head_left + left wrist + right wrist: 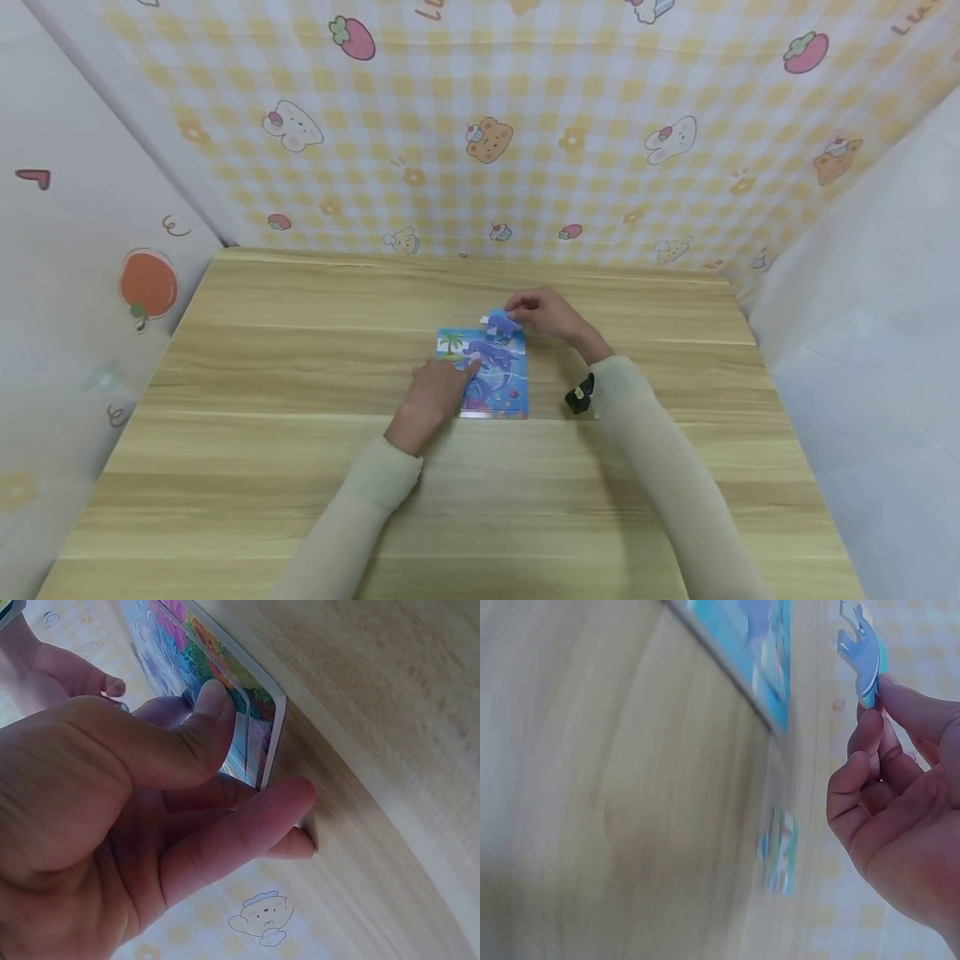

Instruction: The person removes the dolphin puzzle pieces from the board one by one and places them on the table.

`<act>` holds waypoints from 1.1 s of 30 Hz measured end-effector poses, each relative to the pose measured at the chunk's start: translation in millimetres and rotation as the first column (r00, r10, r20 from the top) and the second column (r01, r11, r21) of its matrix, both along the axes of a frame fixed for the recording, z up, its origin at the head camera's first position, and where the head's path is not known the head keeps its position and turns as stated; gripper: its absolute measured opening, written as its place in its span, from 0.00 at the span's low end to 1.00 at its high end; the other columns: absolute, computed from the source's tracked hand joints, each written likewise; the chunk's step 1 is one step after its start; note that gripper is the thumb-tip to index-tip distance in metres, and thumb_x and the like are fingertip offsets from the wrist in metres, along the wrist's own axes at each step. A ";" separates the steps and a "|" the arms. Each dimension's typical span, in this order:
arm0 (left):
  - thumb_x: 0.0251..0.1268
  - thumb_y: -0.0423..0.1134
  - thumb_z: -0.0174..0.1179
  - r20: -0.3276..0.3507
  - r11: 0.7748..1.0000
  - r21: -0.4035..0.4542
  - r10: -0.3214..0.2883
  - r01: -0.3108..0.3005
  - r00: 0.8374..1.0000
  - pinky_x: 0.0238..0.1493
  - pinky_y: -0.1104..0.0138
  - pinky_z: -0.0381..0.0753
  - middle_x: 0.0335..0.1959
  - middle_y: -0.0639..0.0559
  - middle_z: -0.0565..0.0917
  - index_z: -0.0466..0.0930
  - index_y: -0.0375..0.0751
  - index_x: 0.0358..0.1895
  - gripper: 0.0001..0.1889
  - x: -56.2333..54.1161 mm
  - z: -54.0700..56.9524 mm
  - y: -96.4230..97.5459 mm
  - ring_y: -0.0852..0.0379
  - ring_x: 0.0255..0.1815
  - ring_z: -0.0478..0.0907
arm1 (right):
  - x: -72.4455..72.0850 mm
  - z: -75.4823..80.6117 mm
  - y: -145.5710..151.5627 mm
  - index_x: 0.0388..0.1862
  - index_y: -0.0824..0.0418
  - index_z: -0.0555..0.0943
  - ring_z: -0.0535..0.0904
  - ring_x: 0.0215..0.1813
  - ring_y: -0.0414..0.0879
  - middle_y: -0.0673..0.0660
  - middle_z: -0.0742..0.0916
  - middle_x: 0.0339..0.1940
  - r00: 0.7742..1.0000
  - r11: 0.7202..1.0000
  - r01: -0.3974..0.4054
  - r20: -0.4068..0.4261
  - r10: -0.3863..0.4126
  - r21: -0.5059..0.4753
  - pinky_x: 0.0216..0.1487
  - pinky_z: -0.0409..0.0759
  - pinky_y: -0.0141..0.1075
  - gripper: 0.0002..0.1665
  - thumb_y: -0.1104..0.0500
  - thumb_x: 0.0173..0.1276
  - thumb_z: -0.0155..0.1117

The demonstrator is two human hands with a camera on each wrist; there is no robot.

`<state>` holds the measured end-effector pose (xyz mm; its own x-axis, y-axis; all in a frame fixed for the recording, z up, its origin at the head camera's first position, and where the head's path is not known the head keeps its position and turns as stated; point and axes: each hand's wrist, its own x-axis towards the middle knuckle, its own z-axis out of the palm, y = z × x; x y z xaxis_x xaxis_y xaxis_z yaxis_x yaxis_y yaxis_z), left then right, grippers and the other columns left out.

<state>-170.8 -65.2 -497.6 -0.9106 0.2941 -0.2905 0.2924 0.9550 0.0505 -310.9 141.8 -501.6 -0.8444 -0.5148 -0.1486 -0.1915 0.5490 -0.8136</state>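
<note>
A dolphin jigsaw puzzle (495, 392) in a thin frame lies on the wooden table. My left hand (437, 390) holds its left side; in the left wrist view the thumb (202, 731) lies over the picture and the other fingers are around the edge. Just above the puzzle's top edge, my right hand (547, 312) pinches a blue-purple puzzle piece (864, 656) between thumb and fingertips. In the head view that piece (501, 323) is tilted and partly hides the upper right of the picture.
Another small coloured piece (782, 853), blurred, lies on the table in the right wrist view. A black device (579, 396) sits at the right cuff. Yellow checked cloth (450, 192) stands behind the table (300, 358), and pale cloth hangs at both sides.
</note>
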 end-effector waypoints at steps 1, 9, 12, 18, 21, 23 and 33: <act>0.73 0.31 0.53 0.000 1.000 -0.001 -0.001 0.001 1.000 0.39 0.52 0.84 0.46 0.37 0.85 0.66 0.57 0.74 0.29 0.1 0.2 -0.1 0.40 0.43 0.80 | -1.5 0.9 4.2 0.46 0.58 0.86 0.77 0.37 0.47 0.55 0.86 0.37 1.000 1.000 0.011 0.001 -0.011 0.007 0.39 0.76 0.33 0.09 0.59 0.72 0.62; 0.69 0.28 0.56 0.003 1.000 -0.021 -0.005 0.005 1.000 0.36 0.55 0.84 0.44 0.39 0.85 0.66 0.57 0.74 0.32 1.4 1.6 0.1 0.44 0.39 0.78 | -12.9 4.8 44.2 0.49 0.61 0.86 0.79 0.47 0.49 0.58 0.86 0.49 0.996 0.996 0.085 0.019 -0.085 0.032 0.49 0.79 0.39 0.11 0.61 0.73 0.60; 0.70 0.29 0.55 0.002 1.000 -0.023 -0.004 0.004 1.000 0.36 0.55 0.84 0.44 0.39 0.85 0.66 0.57 0.74 0.31 1.5 1.2 0.1 0.44 0.40 0.78 | -16.1 4.5 60.7 0.50 0.63 0.85 0.79 0.54 0.53 0.61 0.85 0.55 0.991 0.991 0.130 0.032 -0.131 0.031 0.55 0.78 0.44 0.12 0.63 0.74 0.59; 0.71 0.29 0.54 0.004 1.000 -0.014 -0.003 0.003 1.000 0.37 0.55 0.83 0.46 0.39 0.85 0.66 0.57 0.74 0.31 1.7 -0.2 0.4 0.43 0.41 0.78 | -20.1 0.8 93.5 0.53 0.67 0.83 0.76 0.62 0.59 0.66 0.83 0.60 0.976 0.973 0.210 0.033 -0.214 0.095 0.65 0.73 0.51 0.14 0.64 0.74 0.58; 0.71 0.28 0.54 0.004 1.000 -0.014 -0.003 0.003 1.000 0.36 0.55 0.83 0.45 0.40 0.85 0.66 0.57 0.74 0.31 1.9 -0.5 0.6 0.44 0.40 0.78 | -23.0 -3.1 108.0 0.53 0.67 0.83 0.77 0.61 0.59 0.67 0.83 0.59 0.969 0.961 0.240 0.023 -0.245 0.141 0.65 0.73 0.52 0.14 0.63 0.74 0.58; 0.70 0.28 0.54 0.004 1.000 -0.014 -0.001 0.001 1.000 0.36 0.55 0.83 0.45 0.40 0.85 0.66 0.57 0.74 0.31 2.0 -0.4 0.5 0.44 0.40 0.78 | -24.3 -5.6 114.7 0.52 0.68 0.83 0.77 0.59 0.58 0.67 0.84 0.58 0.967 0.956 0.250 0.017 -0.255 0.155 0.64 0.73 0.51 0.14 0.64 0.73 0.58; 0.72 0.29 0.53 -0.011 1.000 -0.005 0.007 -0.007 1.000 0.34 0.56 0.82 0.44 0.40 0.86 0.67 0.58 0.73 0.30 2.0 -2.1 1.1 0.46 0.36 0.77 | -22.7 -13.4 119.6 0.45 0.69 0.84 0.76 0.47 0.53 0.66 0.85 0.47 0.962 0.941 0.269 -0.010 -0.273 0.206 0.53 0.73 0.43 0.10 0.67 0.72 0.57</act>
<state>-168.8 -64.0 -499.8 -0.9157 0.2866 -0.2818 0.2866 0.9571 0.0422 -333.6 261.4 -515.0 -0.9439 -0.2237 -0.2431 0.0017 0.7325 -0.6807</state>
